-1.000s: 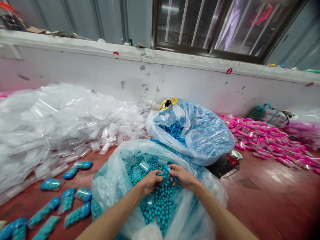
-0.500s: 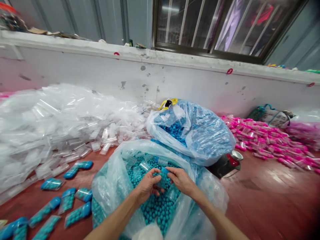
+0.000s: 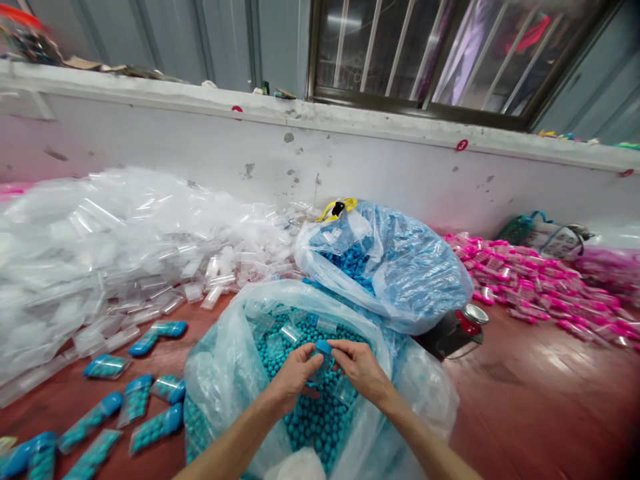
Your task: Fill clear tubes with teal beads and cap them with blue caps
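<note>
Left hand, right hand meet, fingertips pinched.

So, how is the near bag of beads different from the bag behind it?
The near bag holds teal beads; the far bag holds darker blue beads. The near bag is wide open, with the left hand and right hand over it, holding a small blue-capped tube; the far bag is half folded over, and no hand touches it. Both are thin clear plastic, on the red floor.
</note>
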`<control>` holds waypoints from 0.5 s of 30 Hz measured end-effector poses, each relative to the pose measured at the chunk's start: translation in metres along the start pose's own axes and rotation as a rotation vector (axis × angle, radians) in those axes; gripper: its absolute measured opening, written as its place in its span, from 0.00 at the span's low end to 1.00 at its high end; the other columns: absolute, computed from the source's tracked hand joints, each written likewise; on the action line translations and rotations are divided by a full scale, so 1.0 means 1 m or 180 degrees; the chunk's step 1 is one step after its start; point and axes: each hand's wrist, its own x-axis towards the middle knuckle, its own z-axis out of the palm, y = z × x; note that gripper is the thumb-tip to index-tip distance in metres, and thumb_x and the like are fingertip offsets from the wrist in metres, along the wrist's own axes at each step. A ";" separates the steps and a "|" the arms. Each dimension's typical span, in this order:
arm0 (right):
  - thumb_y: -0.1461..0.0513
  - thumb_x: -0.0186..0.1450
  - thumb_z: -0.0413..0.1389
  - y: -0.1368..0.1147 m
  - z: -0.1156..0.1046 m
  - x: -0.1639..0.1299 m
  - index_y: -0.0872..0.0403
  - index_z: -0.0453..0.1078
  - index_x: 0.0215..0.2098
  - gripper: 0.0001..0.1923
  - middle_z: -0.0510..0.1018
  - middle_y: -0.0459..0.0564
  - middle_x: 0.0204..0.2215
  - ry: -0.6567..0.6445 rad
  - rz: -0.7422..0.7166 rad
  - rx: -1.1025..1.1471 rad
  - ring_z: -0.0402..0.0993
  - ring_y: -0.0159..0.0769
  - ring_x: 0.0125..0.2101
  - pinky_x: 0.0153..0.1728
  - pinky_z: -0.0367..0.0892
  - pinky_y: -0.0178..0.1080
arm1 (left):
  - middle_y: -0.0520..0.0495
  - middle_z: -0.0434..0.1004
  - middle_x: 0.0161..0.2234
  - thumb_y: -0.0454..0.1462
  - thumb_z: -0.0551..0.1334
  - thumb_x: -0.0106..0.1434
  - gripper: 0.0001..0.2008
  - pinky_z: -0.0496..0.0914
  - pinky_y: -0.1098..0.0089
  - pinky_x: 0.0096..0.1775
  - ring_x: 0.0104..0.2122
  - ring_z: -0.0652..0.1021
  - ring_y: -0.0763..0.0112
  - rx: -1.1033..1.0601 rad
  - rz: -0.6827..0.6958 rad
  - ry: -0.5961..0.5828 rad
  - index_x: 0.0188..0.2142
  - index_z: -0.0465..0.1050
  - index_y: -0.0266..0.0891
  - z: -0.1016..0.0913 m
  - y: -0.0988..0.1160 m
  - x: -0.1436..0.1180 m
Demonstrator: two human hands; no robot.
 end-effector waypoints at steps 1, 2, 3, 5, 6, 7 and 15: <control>0.60 0.61 0.47 -0.001 0.001 0.000 0.54 0.73 0.40 0.16 0.74 0.45 0.23 0.0020 0.0028 0.0015 0.69 0.31 0.22 0.24 0.65 0.32 | 0.51 0.70 0.29 0.49 0.60 0.50 0.22 0.63 0.76 0.20 0.23 0.72 0.74 -0.0096 -0.0051 -0.0089 0.41 0.63 0.39 0.000 0.000 0.000; 0.60 0.61 0.47 -0.001 0.001 0.000 0.54 0.73 0.39 0.15 0.74 0.44 0.22 0.0040 0.0042 -0.0009 0.68 0.31 0.22 0.24 0.64 0.32 | 0.51 0.69 0.29 0.49 0.60 0.50 0.24 0.63 0.76 0.18 0.21 0.72 0.74 -0.0181 -0.0103 -0.0134 0.43 0.62 0.40 0.001 -0.001 0.000; 0.60 0.61 0.47 -0.003 0.002 0.000 0.54 0.74 0.37 0.14 0.73 0.44 0.21 0.0055 0.0038 -0.0070 0.67 0.30 0.21 0.23 0.63 0.31 | 0.52 0.69 0.27 0.50 0.59 0.50 0.25 0.62 0.77 0.16 0.18 0.71 0.75 -0.0241 -0.0123 -0.0131 0.44 0.61 0.40 0.002 -0.002 0.000; 0.60 0.61 0.47 -0.005 0.004 -0.001 0.54 0.74 0.33 0.14 0.71 0.43 0.19 0.0052 -0.0008 -0.0223 0.65 0.29 0.20 0.22 0.61 0.30 | 0.54 0.67 0.24 0.50 0.59 0.51 0.26 0.60 0.78 0.13 0.14 0.69 0.78 -0.0272 -0.0029 -0.0022 0.46 0.60 0.39 0.003 -0.004 0.000; 0.60 0.62 0.47 -0.007 0.004 -0.002 0.54 0.74 0.31 0.14 0.70 0.42 0.19 0.0038 -0.0043 -0.0277 0.64 0.28 0.20 0.22 0.60 0.30 | 0.55 0.66 0.23 0.49 0.59 0.51 0.26 0.59 0.79 0.13 0.14 0.68 0.79 -0.0258 0.0052 0.0042 0.46 0.60 0.39 0.004 -0.005 -0.001; 0.61 0.62 0.46 -0.008 0.004 -0.003 0.54 0.73 0.29 0.14 0.70 0.42 0.18 0.0030 -0.0087 -0.0323 0.63 0.28 0.20 0.22 0.59 0.30 | 0.55 0.66 0.23 0.48 0.60 0.50 0.27 0.59 0.79 0.12 0.14 0.67 0.80 -0.0239 0.0127 0.0106 0.47 0.60 0.39 0.005 -0.006 -0.001; 0.63 0.63 0.45 0.000 0.001 -0.004 0.55 0.69 0.24 0.14 0.62 0.40 0.17 -0.0292 -0.0604 -0.0500 0.59 0.27 0.20 0.24 0.55 0.30 | 0.60 0.60 0.18 0.39 0.57 0.52 0.25 0.55 0.81 0.10 0.10 0.64 0.81 0.0022 0.0394 0.0442 0.50 0.57 0.37 0.007 -0.012 0.001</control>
